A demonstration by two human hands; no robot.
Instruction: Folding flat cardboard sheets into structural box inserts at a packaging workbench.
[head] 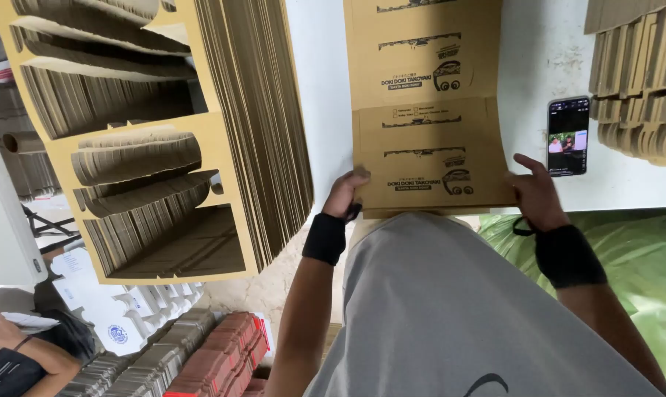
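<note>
**Both hands on the near end of a printed cardboard sheet**

I have the left hand (345, 192) closed on the near left corner of the flat brown cardboard sheet (428, 110), fingers curled over its edge just below centre of the frame. The right hand (535, 195) sits at the near right corner of the same sheet, fingers spread and resting along its side edge; I cannot tell whether that grip wraps under the board or only presses against it. Both wrists wear black wristbands.

The sheet lies between my two hands and runs away from them, up the middle of the frame to the top edge, flat on the white surface (326, 88). It appears to top a thin pile of like sheets, and its near end overhangs the surface edge above my grey shirt.

Right of the sheet, near the right hand but apart from it, a phone (568, 136) lies with its screen lit. In the upper right corner stands a stack of cut cardboard blanks (642, 73). A much larger stack of die-cut blanks (164, 132) fills the left of the frame. At lower left lie white and red folded cartons (201, 353), and another person's arm (17, 353) shows at the corner.
</note>
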